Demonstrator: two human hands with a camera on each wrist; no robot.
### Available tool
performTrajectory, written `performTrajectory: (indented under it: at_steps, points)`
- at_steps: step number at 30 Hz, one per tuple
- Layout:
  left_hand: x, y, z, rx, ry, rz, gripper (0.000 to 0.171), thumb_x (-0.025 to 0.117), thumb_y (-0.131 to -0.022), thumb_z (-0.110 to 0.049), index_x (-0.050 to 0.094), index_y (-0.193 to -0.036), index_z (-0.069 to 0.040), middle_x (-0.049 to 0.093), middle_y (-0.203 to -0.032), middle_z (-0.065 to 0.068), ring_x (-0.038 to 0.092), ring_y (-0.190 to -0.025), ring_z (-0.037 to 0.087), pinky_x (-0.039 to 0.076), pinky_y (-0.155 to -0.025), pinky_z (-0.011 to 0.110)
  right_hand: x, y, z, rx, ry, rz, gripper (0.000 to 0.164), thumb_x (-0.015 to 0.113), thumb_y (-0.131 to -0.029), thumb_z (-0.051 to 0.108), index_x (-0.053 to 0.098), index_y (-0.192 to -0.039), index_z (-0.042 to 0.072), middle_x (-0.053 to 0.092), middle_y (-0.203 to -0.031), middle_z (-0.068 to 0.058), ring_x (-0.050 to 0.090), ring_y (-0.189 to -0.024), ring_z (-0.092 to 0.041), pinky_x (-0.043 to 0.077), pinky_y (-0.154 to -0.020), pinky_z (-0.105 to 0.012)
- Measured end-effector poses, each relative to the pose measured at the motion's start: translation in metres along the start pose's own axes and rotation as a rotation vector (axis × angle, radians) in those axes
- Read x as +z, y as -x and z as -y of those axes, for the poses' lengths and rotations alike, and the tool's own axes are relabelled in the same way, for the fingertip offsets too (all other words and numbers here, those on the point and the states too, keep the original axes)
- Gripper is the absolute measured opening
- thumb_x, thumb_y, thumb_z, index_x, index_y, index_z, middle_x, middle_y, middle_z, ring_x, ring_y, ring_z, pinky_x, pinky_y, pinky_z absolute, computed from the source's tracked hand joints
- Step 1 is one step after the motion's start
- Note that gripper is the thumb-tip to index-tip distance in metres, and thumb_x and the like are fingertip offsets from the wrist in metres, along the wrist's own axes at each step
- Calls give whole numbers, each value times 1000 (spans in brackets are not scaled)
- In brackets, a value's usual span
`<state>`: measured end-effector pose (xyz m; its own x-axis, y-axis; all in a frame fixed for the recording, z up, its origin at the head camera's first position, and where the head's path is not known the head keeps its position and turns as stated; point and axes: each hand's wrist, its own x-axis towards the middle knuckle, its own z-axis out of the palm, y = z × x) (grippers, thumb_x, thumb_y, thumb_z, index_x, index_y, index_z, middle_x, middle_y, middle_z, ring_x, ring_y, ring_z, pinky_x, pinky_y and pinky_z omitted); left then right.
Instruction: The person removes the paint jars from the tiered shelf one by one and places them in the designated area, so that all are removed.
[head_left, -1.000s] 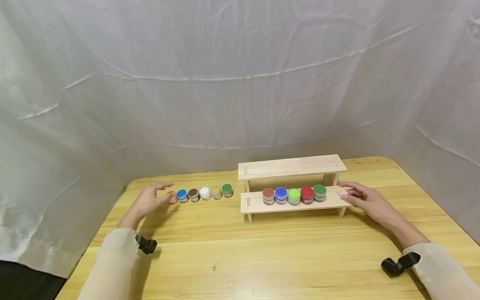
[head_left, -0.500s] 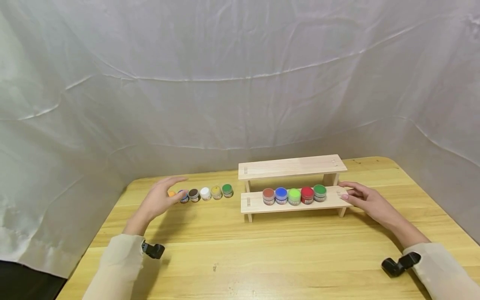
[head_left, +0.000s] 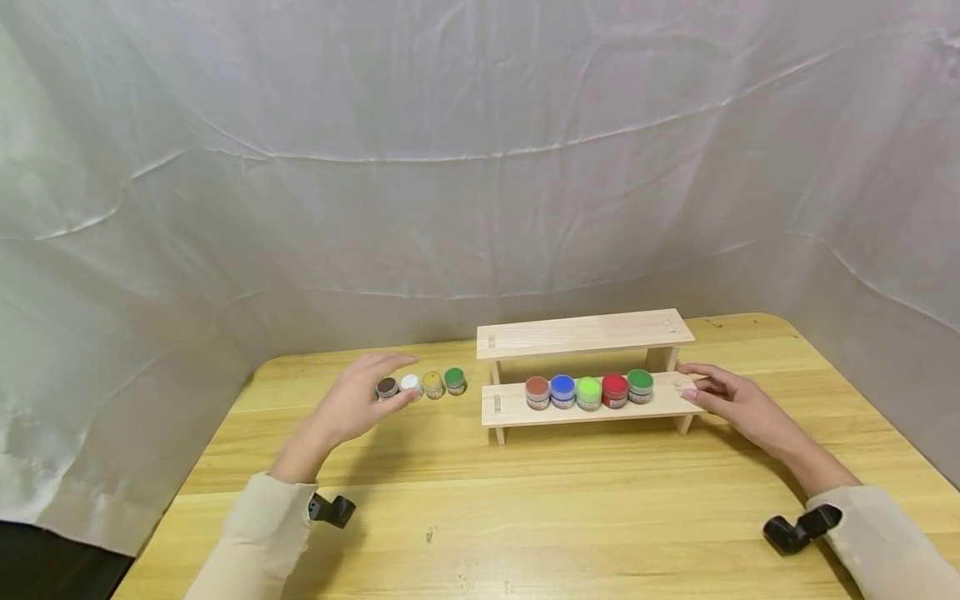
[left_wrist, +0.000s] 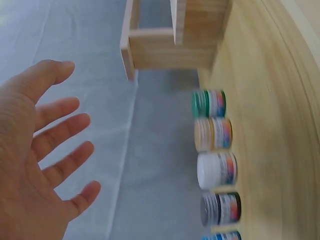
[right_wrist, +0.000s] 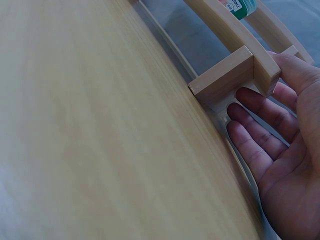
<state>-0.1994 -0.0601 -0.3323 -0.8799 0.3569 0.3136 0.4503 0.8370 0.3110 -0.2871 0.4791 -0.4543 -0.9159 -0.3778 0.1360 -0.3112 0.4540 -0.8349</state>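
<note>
My left hand (head_left: 356, 404) hovers over the left row of small paint jars, thumb and fingers spread, holding nothing. Dark brown (head_left: 387, 387), white (head_left: 410, 382), yellow (head_left: 432, 384) and green (head_left: 454, 381) lids show there. Part of a blue-lidded jar (left_wrist: 225, 236) shows in the left wrist view; the orange-lidded jar is hidden. With my right hand (head_left: 738, 410) I grip the right end of the lower board of a two-tier wooden rack (head_left: 513, 407). On that board stand jars with rust-red (head_left: 537, 392), blue (head_left: 562, 391), lime (head_left: 588, 393), red (head_left: 614, 391) and green (head_left: 640, 387) lids.
The rack's upper board (head_left: 577, 335) stands behind and above the lower one. A wooden table (head_left: 465, 517) lies under everything, and a grey cloth (head_left: 465, 167) hangs behind and at the sides. Black wrist cameras (head_left: 332, 510) sit at both sleeves.
My left hand has moved right along the row, from beside the orange-lidded jar to over the brown and white lids. My right hand, the rack and its jars have stayed put.
</note>
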Motion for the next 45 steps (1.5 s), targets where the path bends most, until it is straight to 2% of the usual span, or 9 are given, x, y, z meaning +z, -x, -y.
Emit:
performTrajectory:
  at_steps: [4,8,14,19,27,33,45]
  points:
    - [5,-5,-13,41,-20,10,48,70,-91,-36,61,-132,-13,60,-132,7,52,-124,31,40,-102,54,0,1,0,2,2,-2,50,59,-100,27,46,-143,6,62,-119,-18,61,-96,-2,47,-78,-16]
    - [10,-9,-26,51,-5,42,50,66,-92,-42,60,-134,-15,59,-134,5,51,-126,29,40,-103,53,0,1,0,4,9,-3,50,59,-100,27,46,-143,6,63,-116,-18,61,-95,-3,46,-78,-16]
    - [19,-18,-43,43,37,117,54,62,-94,-48,58,-137,-15,56,-137,6,49,-129,28,39,-106,50,-1,1,1,17,13,0,51,59,-100,28,46,-143,6,63,-117,-19,61,-95,-3,46,-78,-16]
    - [29,-29,-55,30,61,126,54,62,-93,-48,58,-137,-17,56,-138,4,48,-130,28,37,-107,50,-1,2,1,14,14,2,50,59,-100,28,46,-143,6,63,-116,-18,61,-95,-3,46,-78,-16]
    - [47,-42,-73,66,-12,88,56,60,-92,-52,60,-133,-14,58,-134,5,48,-128,28,30,-110,51,-1,1,1,11,2,6,51,59,-100,28,46,-143,5,63,-117,-18,61,-95,-3,47,-78,-16]
    - [62,-51,-83,95,-94,63,54,55,-94,-54,61,-129,-14,60,-130,4,50,-125,26,34,-107,49,-1,1,2,5,-2,4,50,59,-100,27,46,-143,5,63,-117,-18,61,-95,-3,47,-78,-16]
    - [85,-64,-101,81,-232,130,59,47,-96,-57,56,-139,-18,55,-139,0,47,-130,25,35,-107,50,-1,-1,1,2,16,5,51,59,-100,28,46,-144,6,64,-116,-18,60,-95,-4,47,-78,-16]
